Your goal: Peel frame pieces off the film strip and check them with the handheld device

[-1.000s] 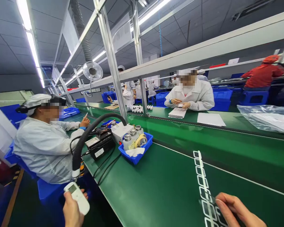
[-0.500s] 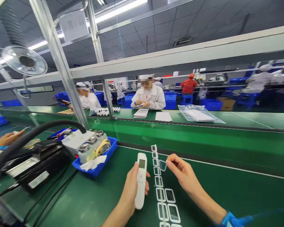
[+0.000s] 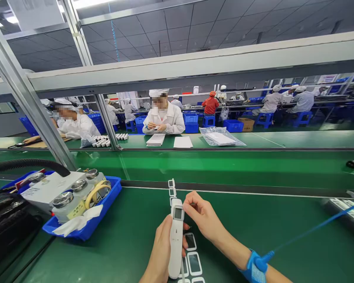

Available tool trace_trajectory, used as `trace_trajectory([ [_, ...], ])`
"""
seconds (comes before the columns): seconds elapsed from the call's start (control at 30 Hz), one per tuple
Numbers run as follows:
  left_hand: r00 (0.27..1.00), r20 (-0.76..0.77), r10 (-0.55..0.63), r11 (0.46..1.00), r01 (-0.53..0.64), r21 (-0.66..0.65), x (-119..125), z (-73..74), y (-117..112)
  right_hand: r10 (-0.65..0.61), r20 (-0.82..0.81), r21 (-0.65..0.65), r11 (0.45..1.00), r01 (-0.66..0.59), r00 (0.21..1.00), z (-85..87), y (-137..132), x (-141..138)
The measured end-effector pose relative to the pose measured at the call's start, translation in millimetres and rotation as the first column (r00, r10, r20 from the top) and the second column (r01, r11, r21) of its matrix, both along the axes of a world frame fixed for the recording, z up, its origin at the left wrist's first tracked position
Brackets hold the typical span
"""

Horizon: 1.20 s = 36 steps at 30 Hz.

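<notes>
My left hand wraps a white handheld meter. Just beside its top, my right hand's fingers pinch narrow, perhaps on thin film, hard to tell. White-framed film pieces lie below them on the green surface.

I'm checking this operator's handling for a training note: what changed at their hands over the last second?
The head turned right. The white handheld meter, gripped in the left hand, rose to upright over the strip of framed pieces. The right hand moved in, fingertips beside the meter's top. The blue tray of bottles stayed put.
</notes>
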<state>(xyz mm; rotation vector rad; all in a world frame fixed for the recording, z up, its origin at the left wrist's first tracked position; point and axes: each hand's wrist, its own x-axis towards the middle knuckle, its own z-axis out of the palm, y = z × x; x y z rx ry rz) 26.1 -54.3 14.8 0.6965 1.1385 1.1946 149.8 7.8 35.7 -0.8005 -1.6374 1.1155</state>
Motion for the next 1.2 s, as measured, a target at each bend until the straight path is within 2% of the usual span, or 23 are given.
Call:
trace_trajectory([
  [0.27, 1.0, -0.022, -0.011, 1.0, 0.011, -0.003, 1.7, 4.5, -2.9, -0.043, 0.052, 0.002, 0.999, 0.043, 0.998, -0.4, -6.9, -0.2],
  [0.47, 0.999, -0.03, -0.016, 1.0, 0.016, 0.018, 2.1, 3.9, -3.3, -0.093, 0.099, 0.061, 0.994, 0.087, 0.991, 4.8, -11.0, -1.0],
  [0.77, 0.995, -0.09, -0.034, 0.997, 0.04, 0.072, 3.3, 0.4, -5.6, -0.127, 0.176, 0.196, 0.976, 0.092, 0.976, 1.8, -12.8, 1.7],
  [1.07, 0.988, -0.141, -0.06, 0.99, 0.077, 0.119, 1.7, 2.8, -5.8, -0.153, 0.248, 0.249, 0.964, 0.089, 0.957, -0.3, -12.4, 2.6],
  [1.13, 0.983, -0.172, -0.065, 0.988, 0.087, 0.125, 1.8, 3.9, -6.1, -0.175, 0.256, 0.289, 0.952, 0.097, 0.951, -1.4, -13.8, 3.4],
  [1.2, 0.979, -0.196, -0.064, 0.988, 0.089, 0.122, 1.9, 4.6, -5.8, -0.217, 0.269, 0.381, 0.919, 0.103, 0.938, -2.5, -15.5, 5.0],
])
